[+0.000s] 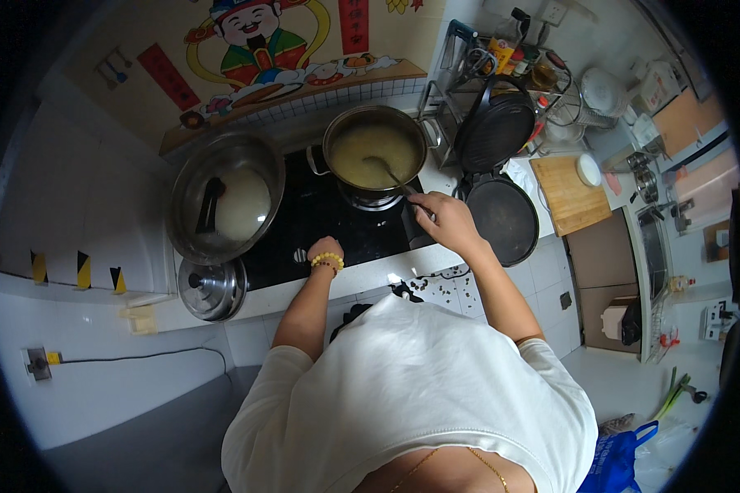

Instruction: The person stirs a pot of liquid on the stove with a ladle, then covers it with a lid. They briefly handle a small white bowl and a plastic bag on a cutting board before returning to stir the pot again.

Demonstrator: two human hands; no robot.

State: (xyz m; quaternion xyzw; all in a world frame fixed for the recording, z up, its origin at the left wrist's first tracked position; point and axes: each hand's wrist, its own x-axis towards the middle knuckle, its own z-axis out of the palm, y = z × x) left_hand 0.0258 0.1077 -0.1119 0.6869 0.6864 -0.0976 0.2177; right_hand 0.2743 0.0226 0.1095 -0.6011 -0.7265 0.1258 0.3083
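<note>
My right hand (445, 220) grips the handle of a metal ladle (396, 177), whose bowl end dips into cloudy yellowish liquid in a steel pot (330, 132). That two-handled pot stands over the rear right burner of a black glass gas stove (320, 212). Near the stove's front edge, by a round knob (300, 255), rests my left hand (325, 248); its fingers look curled, and beaded bracelets circle the wrist. To the left, a wide steel wok (182, 237) holds whitish liquid and a dark-handled utensil (209, 206), partly shadowed.
A steel lid (209, 289) lies on the counter at front left. An opened electric griddle (502, 215) sits right of the stove, before a wire rack (444, 98) of bottles. Farther right are a wooden cutting board (567, 197), a white bowl (588, 169) and a sink (653, 246).
</note>
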